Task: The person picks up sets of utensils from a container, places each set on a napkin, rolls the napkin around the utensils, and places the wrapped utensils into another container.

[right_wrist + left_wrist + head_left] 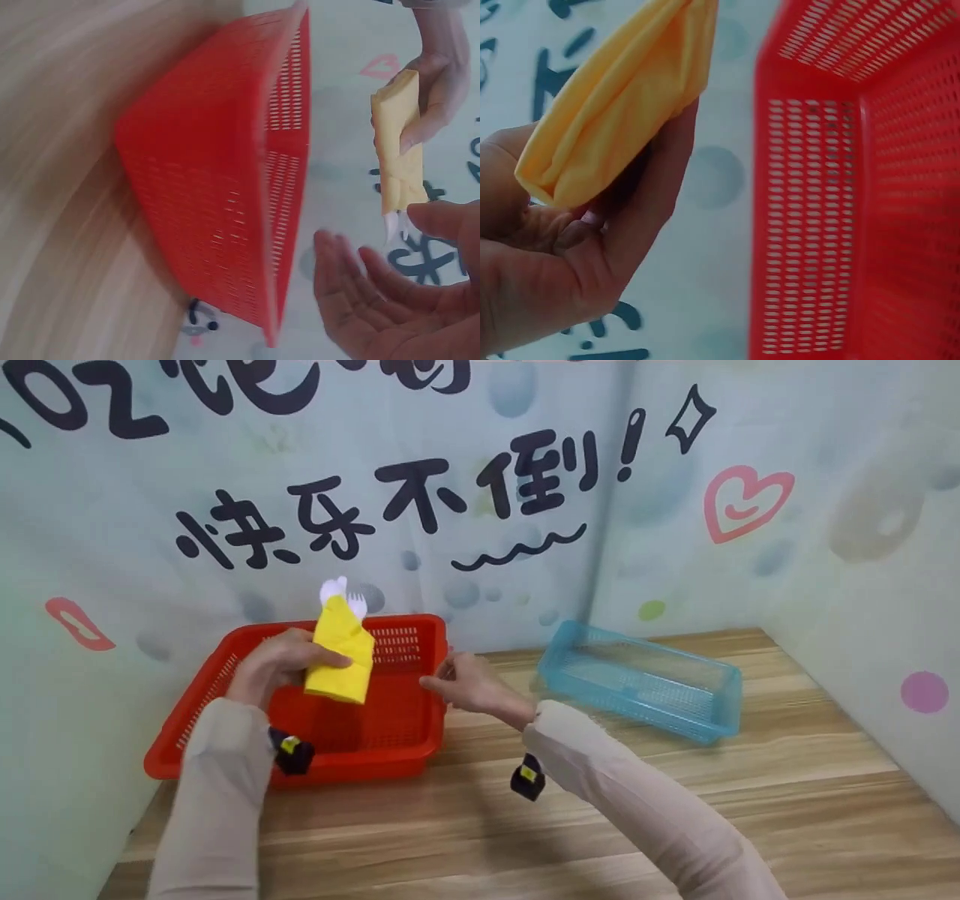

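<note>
My left hand [281,660] holds a folded yellow napkin [343,649] above the red basket, thumb across its front. White plastic cutlery, with a fork [357,604] and a rounded piece beside it, sticks out of the napkin's top. In the left wrist view the napkin [622,105] hides part of the fingers. My right hand [472,682] is in the air by the basket's right rim, fingers loosely bent around nothing. The right wrist view shows this hand [397,300] apart from both the basket and the napkin.
The red perforated basket [431,750] stands on the wooden table [600,825] at the left, near the back wall. A translucent blue basket [637,701] sits at the right. Behind them hangs a pale printed cloth [465,427] with dark lettering.
</note>
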